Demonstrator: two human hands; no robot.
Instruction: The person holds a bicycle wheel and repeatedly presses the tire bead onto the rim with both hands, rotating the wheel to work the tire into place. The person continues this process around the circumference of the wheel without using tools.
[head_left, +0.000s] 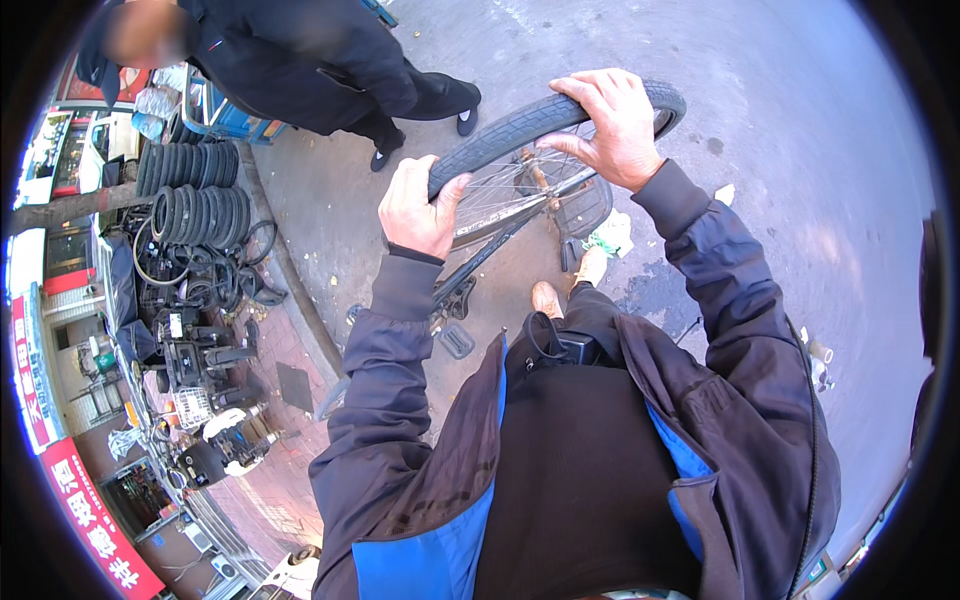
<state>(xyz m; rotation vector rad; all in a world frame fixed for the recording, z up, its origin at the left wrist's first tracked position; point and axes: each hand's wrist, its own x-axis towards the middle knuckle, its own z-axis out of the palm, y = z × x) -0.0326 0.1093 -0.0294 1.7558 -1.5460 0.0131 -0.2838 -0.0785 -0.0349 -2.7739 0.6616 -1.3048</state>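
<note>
A black bicycle tyre [520,126] sits on a spoked wheel in front of me, the wheel still joined to the bicycle frame [482,258]. My left hand [420,208] grips the tyre's left end, thumb on the near side and fingers over the far side. Farther right, my right hand [612,130] is closed over the top of the tyre, with its thumb toward the spokes [490,195]. The hub and axle [553,203] show below the tyre between my hands. How the tyre's edge sits in the rim is partly hidden by my fingers.
A person in dark clothes [300,60] stands just beyond the wheel on the left. Stacked tyres [200,215] and parked scooters [190,350] line the left side. A pedal [457,341] lies low by my legs. Crumpled paper [612,235] rests near my shoe.
</note>
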